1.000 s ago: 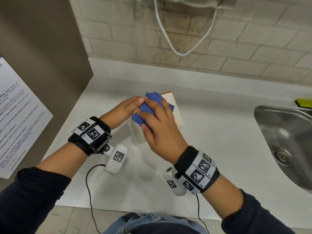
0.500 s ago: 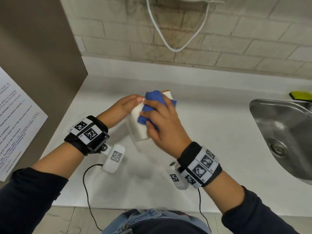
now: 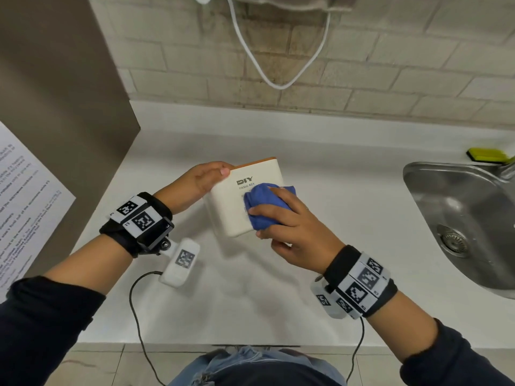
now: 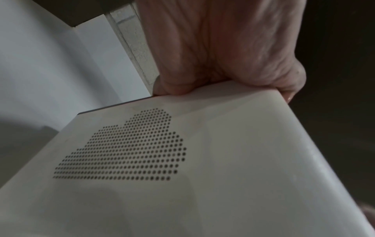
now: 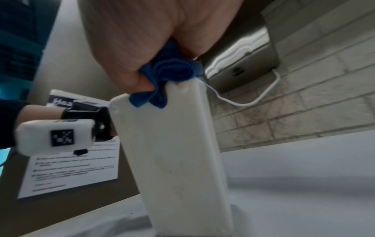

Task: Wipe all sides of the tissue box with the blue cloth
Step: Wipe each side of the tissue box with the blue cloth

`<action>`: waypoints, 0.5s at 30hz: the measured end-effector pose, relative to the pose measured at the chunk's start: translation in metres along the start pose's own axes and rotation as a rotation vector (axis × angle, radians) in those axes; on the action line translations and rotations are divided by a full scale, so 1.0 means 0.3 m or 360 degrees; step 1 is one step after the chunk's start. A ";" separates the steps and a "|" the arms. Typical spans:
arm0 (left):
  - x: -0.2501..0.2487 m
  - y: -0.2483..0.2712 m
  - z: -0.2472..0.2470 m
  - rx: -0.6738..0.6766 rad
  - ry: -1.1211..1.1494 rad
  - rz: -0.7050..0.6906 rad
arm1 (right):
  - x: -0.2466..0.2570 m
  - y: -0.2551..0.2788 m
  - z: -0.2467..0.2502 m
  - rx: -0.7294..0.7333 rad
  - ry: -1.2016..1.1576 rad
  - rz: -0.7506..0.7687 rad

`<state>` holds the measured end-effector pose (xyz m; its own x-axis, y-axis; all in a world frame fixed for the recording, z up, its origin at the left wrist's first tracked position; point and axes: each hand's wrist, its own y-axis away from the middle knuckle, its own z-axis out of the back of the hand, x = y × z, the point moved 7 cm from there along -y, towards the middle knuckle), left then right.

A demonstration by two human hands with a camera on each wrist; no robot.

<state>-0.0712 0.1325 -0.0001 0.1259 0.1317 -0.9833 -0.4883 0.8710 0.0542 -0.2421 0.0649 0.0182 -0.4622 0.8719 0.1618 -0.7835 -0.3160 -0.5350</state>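
The cream tissue box (image 3: 234, 207) with an orange far edge is tilted up on the white counter (image 3: 334, 218), its printed face toward me. My left hand (image 3: 207, 178) grips its far left corner. My right hand (image 3: 281, 227) holds the bunched blue cloth (image 3: 262, 208) against the right half of that face. In the left wrist view the box (image 4: 223, 160) shows a patch of small holes, with my left hand (image 4: 223, 80) clamped over its upper edge. The right wrist view has the blue cloth (image 5: 168, 75) squeezed in my right hand (image 5: 146, 52) atop the box (image 5: 172, 152).
A steel sink (image 3: 468, 218) lies at the right with a yellow-green sponge (image 3: 487, 155) behind it. A brown panel (image 3: 55, 107) carrying a printed sheet (image 3: 25, 215) stands at the left. A white cable (image 3: 278, 51) hangs down the brick wall.
The box has been turned so its printed face looks up at me. The right hand with the cloth has slid from the box's top down onto that face.
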 end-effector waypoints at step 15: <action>0.018 -0.015 0.020 -0.0009 -0.0089 0.0013 | -0.228 0.212 0.160 0.0221 0.0073 -0.1516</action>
<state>-0.0631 0.1320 -0.0046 0.1700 0.1656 -0.9714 -0.4943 0.8671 0.0613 -0.2803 -0.0328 0.0128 0.4075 0.7985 0.4432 -0.8651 0.4930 -0.0929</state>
